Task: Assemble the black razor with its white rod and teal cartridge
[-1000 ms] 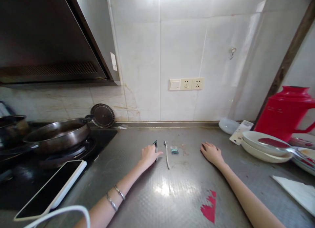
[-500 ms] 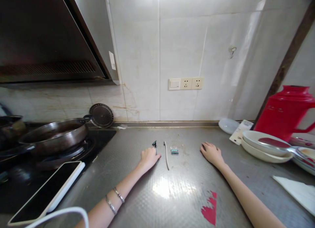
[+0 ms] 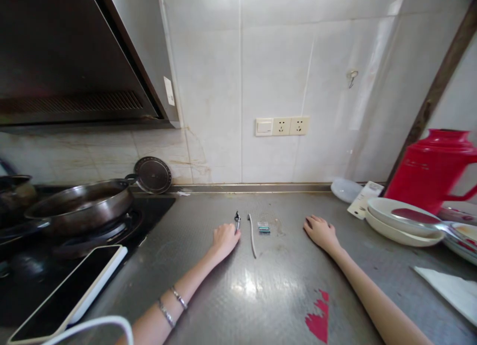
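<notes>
My left hand (image 3: 224, 241) is closed around a razor (image 3: 237, 221), whose head and upper handle stick up past my thumb and fingers. The rest of its handle is hidden by the hand. Just right of it, a slim, curved white stick (image 3: 252, 238) with a small head at its far end lies on the steel counter (image 3: 283, 270). Beside the stick rests a small teal and dark razor cartridge (image 3: 264, 230) by a clear piece. Farther right, my right hand (image 3: 321, 233) lies palm down on the counter, fingers stretched out, holding nothing.
On the left are a phone (image 3: 70, 290) with a white cable (image 3: 97, 319), a pan (image 3: 84, 206) on the stove and a round dark disc (image 3: 152, 174). Stacked dishes (image 3: 402, 228), a red thermos (image 3: 432, 171) and white paper (image 3: 447, 290) stand right. A red scrap (image 3: 318, 320) lies in front.
The razor has turned in my left hand, so its head now shows narrower and more of the handle is visible. The left hand has shifted slightly; my right hand stays still.
</notes>
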Demonstrator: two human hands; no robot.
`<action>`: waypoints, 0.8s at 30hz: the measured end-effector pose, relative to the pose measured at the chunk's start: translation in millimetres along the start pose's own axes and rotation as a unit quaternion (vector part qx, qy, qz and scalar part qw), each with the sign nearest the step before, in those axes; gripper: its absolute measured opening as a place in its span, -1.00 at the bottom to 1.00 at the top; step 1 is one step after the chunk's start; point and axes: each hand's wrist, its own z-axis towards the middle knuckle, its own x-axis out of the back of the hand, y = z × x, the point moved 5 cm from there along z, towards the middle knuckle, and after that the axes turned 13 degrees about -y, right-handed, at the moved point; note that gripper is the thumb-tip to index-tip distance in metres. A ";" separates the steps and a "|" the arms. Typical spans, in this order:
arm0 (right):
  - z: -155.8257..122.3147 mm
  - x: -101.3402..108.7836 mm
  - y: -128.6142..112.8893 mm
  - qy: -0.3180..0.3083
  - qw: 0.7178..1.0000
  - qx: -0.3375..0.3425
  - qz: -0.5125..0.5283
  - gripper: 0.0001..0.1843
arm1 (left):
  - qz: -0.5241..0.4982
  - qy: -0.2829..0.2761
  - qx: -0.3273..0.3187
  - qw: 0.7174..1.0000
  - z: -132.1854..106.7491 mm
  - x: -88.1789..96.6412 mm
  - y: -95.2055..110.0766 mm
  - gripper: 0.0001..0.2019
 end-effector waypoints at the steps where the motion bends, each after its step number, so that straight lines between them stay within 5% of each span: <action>1: -0.2 0.3 -0.2 -0.002 1.000 0.002 0.001 -0.55 | -0.010 0.009 0.001 1.000 -0.1 2.4 -0.2 -0.69; 6: -4.1 2.9 -1.5 -0.008 1.000 -0.006 -0.008 -0.55 | -0.100 0.074 -0.042 0.991 0.2 17.6 2.7 -0.66; 9: -8.7 16.3 -11.1 0.056 0.998 -0.011 -0.024 -0.53 | -0.174 0.113 -0.103 0.973 0.8 24.3 5.9 -0.65; 12: -11.6 35.8 -42.5 0.100 0.992 0.062 0.041 -0.51 | -0.235 0.141 -0.159 0.949 0.6 28.3 8.2 -0.65; 14: -11.6 45.8 -73.7 0.062 0.974 0.132 0.171 -0.57 | -0.262 0.152 -0.186 0.935 -0.1 30.1 9.3 -0.66; 17: -13.0 55.2 -128.4 -0.039 0.889 0.204 0.407 -0.60 | -0.288 0.154 -0.207 0.922 -0.7 31.5 11.0 -0.67; 22: -15.0 47.2 -203.6 -0.199 0.684 0.140 0.688 -0.60 | -0.350 0.120 -0.212 0.905 3.7 29.3 13.0 -0.67; 24: -14.2 45.0 -223.4 -0.215 0.641 0.136 0.724 -0.60 | -0.362 0.111 -0.213 0.901 6.6 27.8 13.2 -0.66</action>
